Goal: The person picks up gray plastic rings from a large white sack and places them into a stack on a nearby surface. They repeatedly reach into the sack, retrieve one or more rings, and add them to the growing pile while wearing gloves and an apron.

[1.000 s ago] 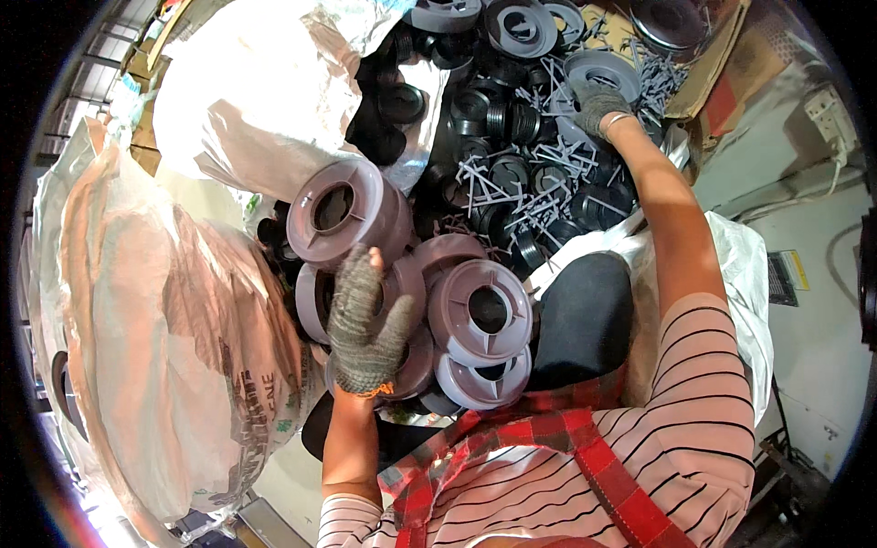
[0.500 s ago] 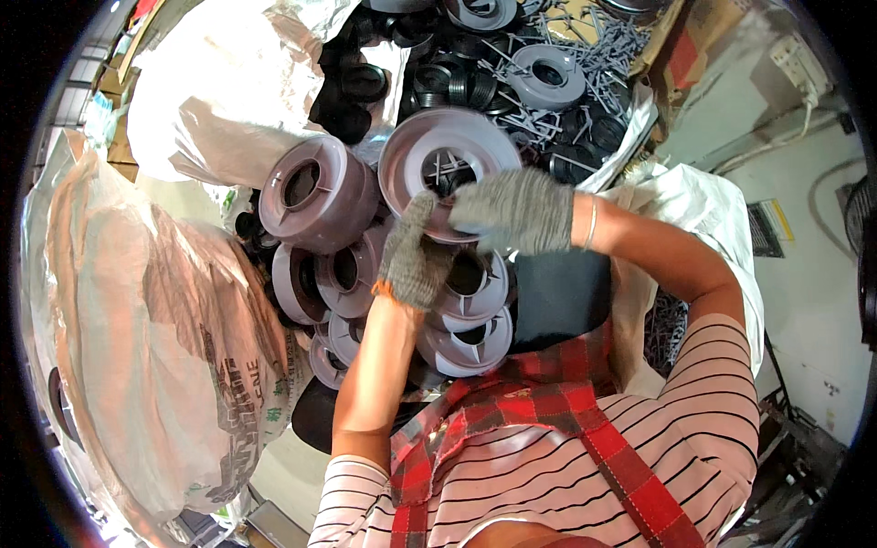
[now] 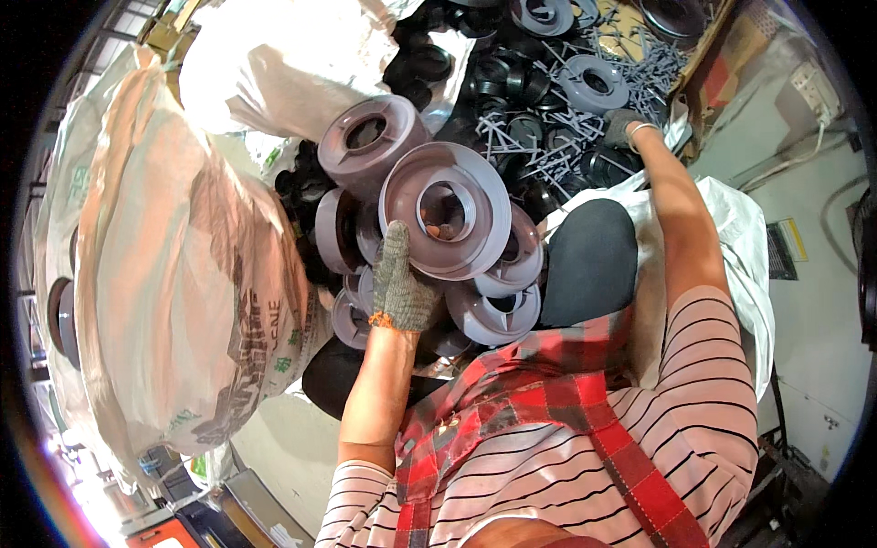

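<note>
My left hand (image 3: 408, 290), in a grey knitted glove with an orange cuff, grips a round grey plastic ring (image 3: 491, 219) with a wide central hole. Its thumb lies on the near-left rim; the other fingers are hidden underneath. Far to the right, my gloved right hand (image 3: 623, 128) reaches to the edge of a heap of thin grey plastic sticks (image 3: 575, 151). Its fingers are mostly hidden, so a hold cannot be made out. Close beyond it lies another grey ring (image 3: 594, 84). Several similar rings are piled below the held one, including one ring (image 3: 498, 315) by my lap.
A thick grey ring (image 3: 375, 142) sits left of the held one. Black round parts (image 3: 493, 78) lie among the sticks. A large whitish sack (image 3: 183, 274) stands at left, another white sack (image 3: 283, 73) at the far side. Cardboard (image 3: 722, 73) and a wall socket (image 3: 813, 91) are at right.
My right hand has left the held ring and moved far right to the stick heap. My left hand still holds the ring, now tilted differently. The whole view has shifted.
</note>
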Demonstrator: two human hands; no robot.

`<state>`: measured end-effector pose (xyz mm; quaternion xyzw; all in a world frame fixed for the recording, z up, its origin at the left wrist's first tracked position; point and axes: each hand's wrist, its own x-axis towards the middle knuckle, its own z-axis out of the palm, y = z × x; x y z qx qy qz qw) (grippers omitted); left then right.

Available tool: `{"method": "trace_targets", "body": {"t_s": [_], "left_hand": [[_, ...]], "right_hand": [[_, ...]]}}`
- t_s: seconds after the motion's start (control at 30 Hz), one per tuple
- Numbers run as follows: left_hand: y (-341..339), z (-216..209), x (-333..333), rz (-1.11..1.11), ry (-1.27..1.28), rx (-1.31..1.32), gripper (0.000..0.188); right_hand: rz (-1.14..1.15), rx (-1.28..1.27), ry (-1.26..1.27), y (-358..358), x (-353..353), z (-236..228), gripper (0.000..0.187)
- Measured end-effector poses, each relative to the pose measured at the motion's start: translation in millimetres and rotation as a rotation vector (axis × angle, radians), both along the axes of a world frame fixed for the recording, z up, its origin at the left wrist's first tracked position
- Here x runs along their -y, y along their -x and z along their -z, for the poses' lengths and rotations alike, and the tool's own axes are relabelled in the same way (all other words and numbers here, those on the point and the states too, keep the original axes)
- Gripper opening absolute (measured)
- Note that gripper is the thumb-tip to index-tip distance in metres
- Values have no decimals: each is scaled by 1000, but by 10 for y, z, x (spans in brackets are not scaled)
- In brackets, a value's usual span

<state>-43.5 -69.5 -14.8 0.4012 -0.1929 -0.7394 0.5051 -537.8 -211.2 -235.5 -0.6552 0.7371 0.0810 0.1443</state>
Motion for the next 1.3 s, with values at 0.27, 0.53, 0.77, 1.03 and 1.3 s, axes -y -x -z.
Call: {"method": "trace_targets", "body": {"t_s": [0.27, 0.53, 0.77, 1.03, 1.3], "left_hand": [[-183, -137, -217, -74, 61, 57, 39], [8, -62, -176, 191, 331, 217, 43], [-184, -135, -315, 180, 267, 61, 35], [-373, -196, -338, 266, 150, 107, 30], [-397, -302, -346, 301, 7, 97, 32]], "right_hand": [[156, -90, 212, -1332, -462, -1601, 72], [-407, 651, 480, -2783, -1055, -2567, 68], [-546, 530, 631, -3255, -1428, -2390, 77], [-928, 439, 730, -3210, -1520, -2415, 70], [-941, 454, 529, -3271, -1562, -2531, 59]]}}
